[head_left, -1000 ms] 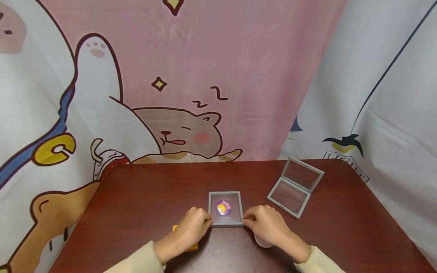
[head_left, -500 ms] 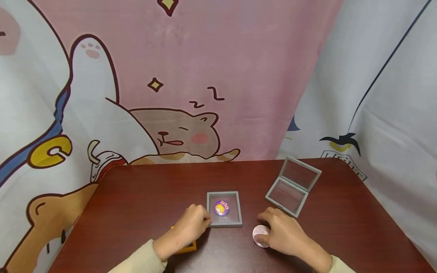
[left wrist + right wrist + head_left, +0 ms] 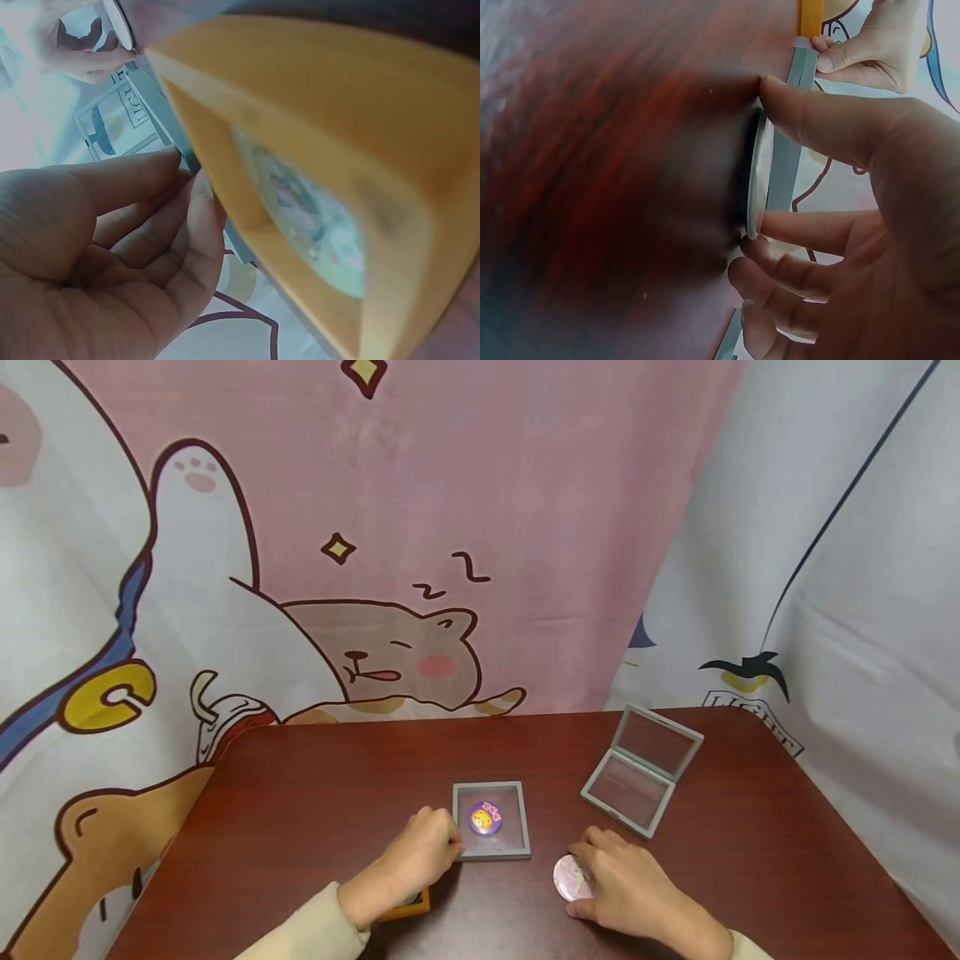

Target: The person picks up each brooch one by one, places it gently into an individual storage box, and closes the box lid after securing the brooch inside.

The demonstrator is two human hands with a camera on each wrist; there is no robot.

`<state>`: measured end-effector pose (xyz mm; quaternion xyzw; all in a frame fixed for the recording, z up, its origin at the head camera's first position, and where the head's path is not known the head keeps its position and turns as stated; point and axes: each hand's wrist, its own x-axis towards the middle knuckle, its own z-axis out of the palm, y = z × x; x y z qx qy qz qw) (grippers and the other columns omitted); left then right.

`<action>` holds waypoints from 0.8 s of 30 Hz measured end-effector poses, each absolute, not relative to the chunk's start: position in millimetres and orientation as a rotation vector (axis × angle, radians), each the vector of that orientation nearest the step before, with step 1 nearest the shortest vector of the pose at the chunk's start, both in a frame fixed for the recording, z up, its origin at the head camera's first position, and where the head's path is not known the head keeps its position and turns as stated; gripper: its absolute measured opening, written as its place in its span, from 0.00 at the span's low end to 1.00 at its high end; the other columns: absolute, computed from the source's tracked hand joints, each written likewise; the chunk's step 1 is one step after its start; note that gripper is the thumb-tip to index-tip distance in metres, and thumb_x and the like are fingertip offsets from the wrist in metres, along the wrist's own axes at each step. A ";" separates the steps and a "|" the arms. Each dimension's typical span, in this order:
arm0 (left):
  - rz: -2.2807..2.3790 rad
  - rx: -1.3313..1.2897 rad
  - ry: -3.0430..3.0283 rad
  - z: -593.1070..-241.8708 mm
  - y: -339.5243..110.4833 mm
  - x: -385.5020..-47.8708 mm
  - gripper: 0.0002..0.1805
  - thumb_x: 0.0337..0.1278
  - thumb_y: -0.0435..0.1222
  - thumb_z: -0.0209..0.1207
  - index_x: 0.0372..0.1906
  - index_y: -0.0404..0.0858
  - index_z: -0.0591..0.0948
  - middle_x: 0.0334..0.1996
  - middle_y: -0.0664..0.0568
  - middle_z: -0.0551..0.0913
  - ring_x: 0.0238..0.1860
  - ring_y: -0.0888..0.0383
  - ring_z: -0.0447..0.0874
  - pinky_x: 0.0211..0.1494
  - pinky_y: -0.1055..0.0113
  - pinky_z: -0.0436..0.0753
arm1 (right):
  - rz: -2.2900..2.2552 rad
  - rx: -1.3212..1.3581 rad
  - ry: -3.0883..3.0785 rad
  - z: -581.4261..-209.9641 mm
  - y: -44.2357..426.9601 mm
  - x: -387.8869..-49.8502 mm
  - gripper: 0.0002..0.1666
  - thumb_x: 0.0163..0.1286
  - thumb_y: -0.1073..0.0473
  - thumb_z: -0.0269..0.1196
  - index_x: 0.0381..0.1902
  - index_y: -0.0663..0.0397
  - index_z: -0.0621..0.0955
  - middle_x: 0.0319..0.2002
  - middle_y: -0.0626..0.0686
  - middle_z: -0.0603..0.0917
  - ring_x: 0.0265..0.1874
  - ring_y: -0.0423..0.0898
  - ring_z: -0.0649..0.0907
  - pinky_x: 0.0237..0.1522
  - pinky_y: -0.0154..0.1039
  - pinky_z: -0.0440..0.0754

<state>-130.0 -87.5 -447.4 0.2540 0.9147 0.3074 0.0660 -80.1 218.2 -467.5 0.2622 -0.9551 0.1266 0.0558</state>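
A square grey clear-film display frame (image 3: 491,858) lies closed on the table, with a purple round badge (image 3: 485,818) showing a yellow figure inside it. My left hand (image 3: 422,850) pinches its front left corner; in the left wrist view the thumb and fingertips (image 3: 171,159) meet at the grey edge. To the right, my right hand (image 3: 630,881) holds a pale pink round badge (image 3: 570,878) flat at table height. In the right wrist view, its thumb is at one edge of the badge (image 3: 760,176) and its fingers (image 3: 810,225) at the other.
An orange frame (image 3: 411,907) with a round picture piece inside (image 3: 311,217) lies under my left wrist, mostly hidden in the head view. A second grey display frame (image 3: 637,829) stands unfolded at the back right of the dark red wooden table (image 3: 337,768). Behind hangs a cartoon-printed cloth (image 3: 555,527).
My right hand has let go of the grey frame's right corner, moved right and come around the pink badge. The left hand keeps its place at the frame's left corner.
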 end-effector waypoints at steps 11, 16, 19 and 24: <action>0.806 0.784 2.781 -441.0 -86.0 -133.0 0.36 0.57 0.22 0.65 0.07 0.51 0.59 0.07 0.66 0.52 0.12 0.72 0.51 0.17 0.76 0.55 | 0.432 0.769 -2.931 -468.5 214.4 -74.2 0.28 0.46 0.45 0.83 0.39 0.58 0.87 0.33 0.42 0.73 0.31 0.40 0.74 0.27 0.39 0.75; 0.703 0.740 2.772 -432.2 -80.8 -134.9 0.32 0.54 0.19 0.60 0.09 0.49 0.58 0.09 0.63 0.51 0.13 0.68 0.50 0.16 0.73 0.55 | 0.468 0.782 -2.915 -470.4 214.8 -74.1 0.24 0.46 0.48 0.82 0.34 0.55 0.85 0.30 0.41 0.70 0.28 0.37 0.70 0.27 0.36 0.72; 0.605 0.696 2.811 -424.0 -74.8 -136.2 0.27 0.55 0.22 0.61 0.11 0.45 0.62 0.11 0.59 0.57 0.15 0.64 0.57 0.16 0.70 0.61 | 0.488 0.790 -2.910 -470.8 215.5 -74.3 0.21 0.47 0.50 0.81 0.32 0.53 0.84 0.30 0.40 0.69 0.27 0.35 0.68 0.26 0.34 0.71; 0.587 0.704 2.828 -412.1 -62.3 -144.8 0.26 0.63 0.28 0.65 0.12 0.42 0.67 0.11 0.58 0.62 0.14 0.64 0.60 0.17 0.70 0.62 | 0.478 0.786 -2.904 -469.7 215.9 -73.1 0.20 0.46 0.51 0.81 0.31 0.52 0.82 0.29 0.40 0.69 0.27 0.36 0.67 0.24 0.33 0.69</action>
